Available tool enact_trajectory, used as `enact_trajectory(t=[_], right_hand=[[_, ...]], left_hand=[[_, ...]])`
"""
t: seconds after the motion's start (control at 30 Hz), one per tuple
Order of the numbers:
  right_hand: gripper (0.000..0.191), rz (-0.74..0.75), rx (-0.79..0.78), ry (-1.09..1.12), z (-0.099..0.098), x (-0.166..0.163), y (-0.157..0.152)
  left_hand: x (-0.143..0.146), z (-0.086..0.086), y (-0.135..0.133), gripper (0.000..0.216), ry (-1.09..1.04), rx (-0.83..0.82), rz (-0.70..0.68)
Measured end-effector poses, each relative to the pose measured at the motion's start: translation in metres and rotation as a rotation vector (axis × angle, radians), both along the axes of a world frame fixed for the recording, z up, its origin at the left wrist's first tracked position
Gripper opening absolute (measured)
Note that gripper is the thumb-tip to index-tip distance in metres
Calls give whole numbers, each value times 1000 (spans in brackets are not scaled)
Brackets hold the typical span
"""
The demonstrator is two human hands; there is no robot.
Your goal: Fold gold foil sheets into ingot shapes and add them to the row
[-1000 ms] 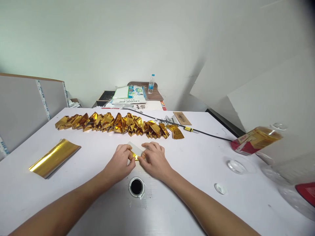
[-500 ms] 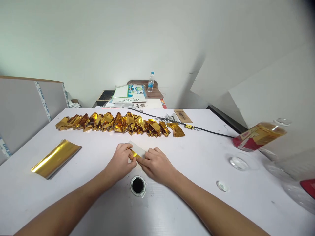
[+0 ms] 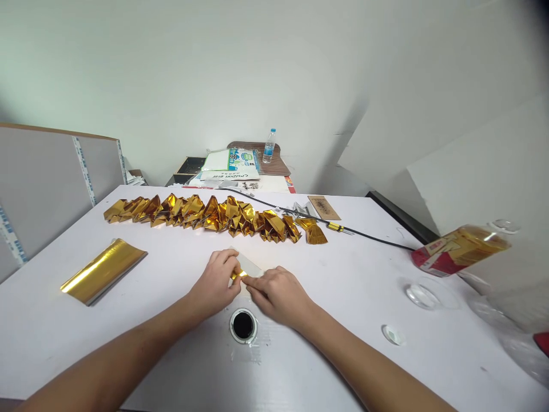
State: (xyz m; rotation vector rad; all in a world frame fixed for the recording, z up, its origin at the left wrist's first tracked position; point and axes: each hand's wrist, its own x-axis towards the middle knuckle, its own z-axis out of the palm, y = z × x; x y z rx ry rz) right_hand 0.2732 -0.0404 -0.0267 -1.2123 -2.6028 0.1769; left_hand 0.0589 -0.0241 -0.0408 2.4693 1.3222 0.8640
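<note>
A small sheet of gold foil paper (image 3: 251, 262) lies on the table between my hands, its pale back facing up and a strip of its gold side folded over near me. My left hand (image 3: 219, 280) is closed, pinching the folded gold edge between thumb and fingers. My right hand (image 3: 281, 294) presses its fingers together on the right part of that fold, partly hiding the paper. Close below the hands sits a round black-centred hole with a pale rim (image 3: 243, 326). Beyond them runs a long row of folded gold foil pieces (image 3: 210, 214).
A stack of gold foil sheets (image 3: 105, 272) lies at left. On the right are a tilted bottle of yellow liquid (image 3: 463, 249), a clear round lid (image 3: 422, 296) and a small white disc (image 3: 393, 335). A black cable (image 3: 369, 232) crosses the back, near a brown card (image 3: 324, 207).
The whole scene has shifted slightly right as the head view turned. Less gold shows between my hands, with my left fingers curled further over the fold.
</note>
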Motion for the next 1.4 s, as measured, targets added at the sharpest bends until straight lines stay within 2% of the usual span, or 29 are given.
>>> enact_trajectory(t=[0.23, 0.4, 0.53, 0.67, 0.73, 0.87, 0.93, 1.03, 1.13, 1.4], right_hand=[[32, -28, -18, -38, 5, 2, -2], [37, -54, -68, -71, 9, 8, -2], [33, -98, -97, -93, 13, 13, -1], [30, -88, -80, -85, 12, 15, 0], [29, -72, -27, -67, 9, 16, 1], [27, -58, 155, 7, 0, 22, 11], [25, -37, 208, 64, -3, 25, 16], [24, 55, 193, 153, -4, 28, 22], [26, 109, 135, 192, -5, 29, 22], [27, 18, 109, 152, -9, 25, 20]], left_hand=[[-7, 9, -4, 24, 133, 88, -130], [-11, 9, -6, 27, 152, 114, -177], [-14, 13, -6, 30, 168, 122, -222], [-22, 21, -4, 32, 215, 79, -370], [-25, 24, -3, 33, 222, 28, -401], [-23, 25, -6, 28, 220, -55, -393], [-18, 25, -10, 33, 244, -82, -360], [-9, 24, -15, 46, 284, -107, -295], [-5, 23, -16, 48, 289, -120, -288], [-14, 24, -8, 32, 201, -147, -260]])
